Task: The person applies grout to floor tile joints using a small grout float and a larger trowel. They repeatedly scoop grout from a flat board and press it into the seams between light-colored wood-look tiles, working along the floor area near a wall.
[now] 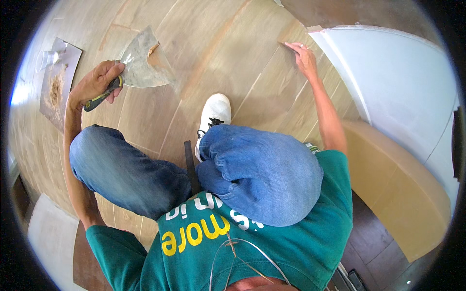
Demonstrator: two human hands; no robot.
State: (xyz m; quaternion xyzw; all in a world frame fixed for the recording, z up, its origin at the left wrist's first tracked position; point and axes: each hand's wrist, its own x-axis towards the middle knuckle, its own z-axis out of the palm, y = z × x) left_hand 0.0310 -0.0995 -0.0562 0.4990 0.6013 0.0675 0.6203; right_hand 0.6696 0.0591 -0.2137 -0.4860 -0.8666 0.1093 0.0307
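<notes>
My left hand [101,80] grips the black-and-yellow handle [94,101] of a wide scraper; its blade [138,65] carries a tan smear of filler [154,60] and hovers over the wood-look floor. My right hand [304,60] reaches out to the floor [252,82] at upper right, fingers together at a thin brownish thing at their tips, too small to make out. At the far left lies a board [68,72] with a heap of tan material [55,87] and a clear cup [47,60] on it.
My bent knees and white shoe [217,109] occupy the middle. Along the right are a pale panel [398,77] and a tan sheet [393,179], with dark tiles [369,233] below. A white sheet [51,233] and a brown board [85,262] lie at lower left.
</notes>
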